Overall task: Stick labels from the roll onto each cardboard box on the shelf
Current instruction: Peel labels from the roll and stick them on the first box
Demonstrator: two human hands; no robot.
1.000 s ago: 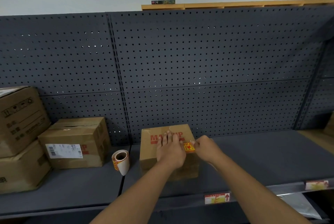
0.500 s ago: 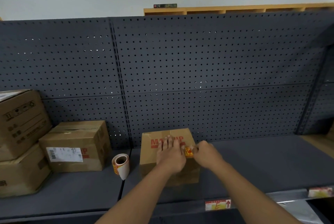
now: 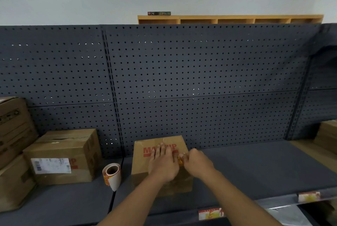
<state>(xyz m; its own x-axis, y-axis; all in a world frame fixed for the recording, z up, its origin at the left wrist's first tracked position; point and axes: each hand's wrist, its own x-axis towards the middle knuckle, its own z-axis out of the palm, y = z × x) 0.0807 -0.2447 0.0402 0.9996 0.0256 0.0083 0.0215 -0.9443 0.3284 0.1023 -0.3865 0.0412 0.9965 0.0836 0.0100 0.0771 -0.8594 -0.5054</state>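
Head view only: dark grey shelf with a pegboard back panel. Middle cardboard box sits closed on the shelf, red print on its front face, contents not visible. Left hand lies flat on that front face, fingers spread and extended, gripping nothing, just pressing on the cardboard and covering part of the red print. Right hand is at the box's upper right edge, fingers curled with thumb and forefinger pinched on a small orange-yellow label; the label is touching the box front, right beside the left hand, mostly hidden between the two hands. Label roll stands on edge on the shelf just left of the middle box, apart from it, a loose tail of white backing hanging down at the front. Further left, a second box with a white shipping sticker on its front, top flaps closed with a gap along the seam, contents not visible. At the far left edge, two stacked boxes, partly cut off by the frame, closed. Small price tags on the shelf's front lip. A wooden cubby unit shows above the pegboard against the pale wall. Shelf right of the hands carries a tan board at the far right edge.
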